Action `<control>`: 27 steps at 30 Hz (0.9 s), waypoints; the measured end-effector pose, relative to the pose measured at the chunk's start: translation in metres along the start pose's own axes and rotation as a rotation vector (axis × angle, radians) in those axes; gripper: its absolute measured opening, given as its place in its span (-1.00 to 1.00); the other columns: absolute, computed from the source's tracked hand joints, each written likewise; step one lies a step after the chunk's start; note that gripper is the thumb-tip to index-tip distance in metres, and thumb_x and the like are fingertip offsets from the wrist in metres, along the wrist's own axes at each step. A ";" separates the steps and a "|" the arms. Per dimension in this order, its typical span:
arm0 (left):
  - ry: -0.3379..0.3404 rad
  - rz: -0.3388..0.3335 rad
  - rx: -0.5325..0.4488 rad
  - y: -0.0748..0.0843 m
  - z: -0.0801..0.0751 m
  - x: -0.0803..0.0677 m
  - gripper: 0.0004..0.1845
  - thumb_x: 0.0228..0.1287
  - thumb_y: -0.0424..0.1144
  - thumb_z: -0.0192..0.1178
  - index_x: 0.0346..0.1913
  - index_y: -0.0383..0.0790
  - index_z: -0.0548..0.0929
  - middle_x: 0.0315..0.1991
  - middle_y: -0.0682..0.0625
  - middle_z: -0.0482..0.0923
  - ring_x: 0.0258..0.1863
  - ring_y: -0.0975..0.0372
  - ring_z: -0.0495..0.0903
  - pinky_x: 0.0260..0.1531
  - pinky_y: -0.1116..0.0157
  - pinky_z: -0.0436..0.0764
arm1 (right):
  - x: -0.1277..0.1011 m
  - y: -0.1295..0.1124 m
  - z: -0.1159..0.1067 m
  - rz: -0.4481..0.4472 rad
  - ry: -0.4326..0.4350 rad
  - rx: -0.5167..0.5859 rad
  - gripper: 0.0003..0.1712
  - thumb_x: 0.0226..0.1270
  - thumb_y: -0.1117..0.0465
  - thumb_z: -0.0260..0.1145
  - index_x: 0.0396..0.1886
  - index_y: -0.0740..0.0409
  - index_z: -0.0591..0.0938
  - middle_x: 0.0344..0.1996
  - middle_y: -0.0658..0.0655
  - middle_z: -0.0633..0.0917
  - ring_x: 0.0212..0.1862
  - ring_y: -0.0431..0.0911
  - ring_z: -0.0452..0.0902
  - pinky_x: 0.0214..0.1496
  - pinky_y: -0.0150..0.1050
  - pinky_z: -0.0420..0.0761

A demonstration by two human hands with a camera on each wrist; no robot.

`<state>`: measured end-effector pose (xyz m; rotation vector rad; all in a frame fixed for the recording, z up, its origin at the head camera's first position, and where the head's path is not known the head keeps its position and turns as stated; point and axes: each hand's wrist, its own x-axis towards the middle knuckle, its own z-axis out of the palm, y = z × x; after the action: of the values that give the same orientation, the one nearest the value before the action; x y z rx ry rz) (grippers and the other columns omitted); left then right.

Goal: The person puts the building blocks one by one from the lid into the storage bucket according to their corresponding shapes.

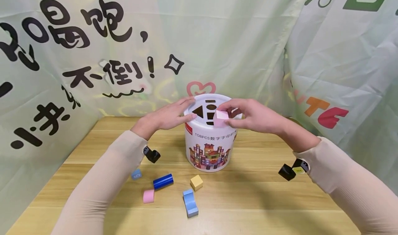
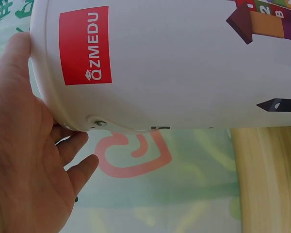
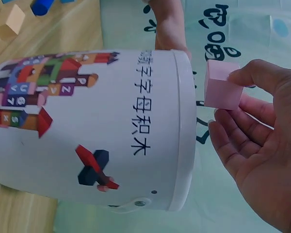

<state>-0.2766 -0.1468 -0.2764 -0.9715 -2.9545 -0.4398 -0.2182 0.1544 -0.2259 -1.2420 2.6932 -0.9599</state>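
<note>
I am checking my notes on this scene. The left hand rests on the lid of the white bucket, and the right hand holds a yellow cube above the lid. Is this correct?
Not quite. The cube pinched by the right hand is pink, not yellow, as the right wrist view shows clearly. The rest holds: the left hand rests on the lid of the white bucket.

The bucket (image 2: 184, 63) is cut off by the left wrist view's edges, its lid holes hidden

head: above, forward-down | wrists: close, side-on | shared: white bucket (image 1: 209, 138)
</note>
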 end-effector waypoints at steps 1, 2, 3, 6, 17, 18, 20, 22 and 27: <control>0.000 -0.002 -0.001 0.000 0.000 0.000 -0.10 0.35 0.43 -0.24 0.58 -0.01 -0.04 0.57 0.00 -0.13 0.48 0.04 0.06 0.34 -0.06 0.22 | 0.003 0.001 -0.001 0.007 0.002 -0.001 -0.59 0.33 0.17 0.37 0.16 0.09 0.61 0.02 0.02 0.64 -0.05 -0.04 0.58 -0.03 -0.07 0.59; -0.001 -0.003 0.000 0.000 0.000 0.000 -0.10 0.35 0.43 -0.24 0.58 -0.01 -0.04 0.57 0.00 -0.14 0.48 0.04 0.06 0.33 -0.06 0.22 | 0.006 0.002 -0.002 0.015 0.004 -0.003 -0.59 0.32 0.16 0.37 0.15 0.09 0.61 0.00 0.03 0.65 -0.05 -0.05 0.57 -0.03 -0.09 0.59; -0.001 -0.004 0.000 0.000 0.000 0.000 -0.10 0.35 0.44 -0.24 0.58 0.00 -0.04 0.57 0.00 -0.14 0.48 0.04 0.05 0.33 -0.06 0.22 | 0.010 0.003 -0.002 0.018 0.007 -0.009 -0.60 0.32 0.16 0.37 0.14 0.09 0.61 -0.03 0.03 0.65 -0.04 -0.05 0.57 -0.02 -0.08 0.58; 0.000 -0.006 0.000 0.000 0.000 0.000 -0.10 0.35 0.44 -0.24 0.58 0.00 -0.04 0.57 0.00 -0.14 0.47 0.04 0.06 0.33 -0.08 0.23 | 0.019 0.006 -0.002 0.030 0.010 -0.026 -0.62 0.31 0.17 0.37 0.11 0.08 0.63 -0.10 0.03 0.67 -0.05 -0.07 0.55 0.00 -0.09 0.56; -0.001 -0.005 0.000 0.001 0.001 0.000 -0.08 0.32 0.48 -0.28 0.58 0.03 -0.05 0.57 0.07 -0.18 0.48 0.07 0.03 0.34 -0.05 0.22 | 0.039 0.019 0.003 0.109 -0.021 -0.015 -0.63 0.30 0.18 0.35 0.10 0.06 0.63 -0.14 0.04 0.68 -0.10 -0.06 0.58 -0.08 -0.13 0.58; 0.001 -0.003 -0.001 0.000 0.001 0.000 -0.08 0.32 0.48 -0.28 0.58 0.02 -0.05 0.57 0.06 -0.17 0.48 0.07 0.04 0.34 -0.05 0.22 | 0.041 0.020 0.003 0.114 -0.026 -0.004 -0.63 0.30 0.19 0.35 0.10 0.06 0.63 -0.13 0.04 0.68 -0.10 -0.07 0.58 -0.08 -0.14 0.58; 0.004 0.002 -0.001 0.000 0.001 0.000 -0.08 0.33 0.47 -0.27 0.58 0.01 -0.04 0.57 0.04 -0.15 0.48 0.07 0.06 0.33 -0.05 0.23 | 0.044 0.023 0.004 0.118 -0.045 0.020 -0.63 0.32 0.20 0.34 0.12 0.09 0.62 -0.12 0.06 0.68 -0.09 -0.05 0.59 -0.08 -0.14 0.58; 0.007 0.009 -0.004 -0.001 0.001 0.000 -0.09 0.34 0.46 -0.26 0.58 -0.01 -0.04 0.57 0.02 -0.14 0.47 0.07 0.08 0.33 -0.05 0.24 | 0.047 0.026 0.006 0.116 -0.061 0.042 -0.62 0.32 0.22 0.34 0.13 0.13 0.62 -0.11 0.09 0.68 -0.09 -0.03 0.59 -0.07 -0.14 0.59; 0.006 0.009 -0.005 -0.002 0.002 0.000 -0.09 0.34 0.46 -0.26 0.58 -0.01 -0.05 0.57 0.03 -0.13 0.46 0.07 0.09 0.34 -0.03 0.23 | 0.051 0.031 0.009 0.111 -0.090 0.074 -0.60 0.33 0.21 0.35 0.13 0.20 0.62 -0.12 0.13 0.69 -0.12 -0.01 0.59 -0.08 -0.15 0.59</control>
<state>-0.2779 -0.1475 -0.2783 -0.9815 -2.9443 -0.4498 -0.2717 0.1302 -0.2387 -1.0824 2.6016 -0.9567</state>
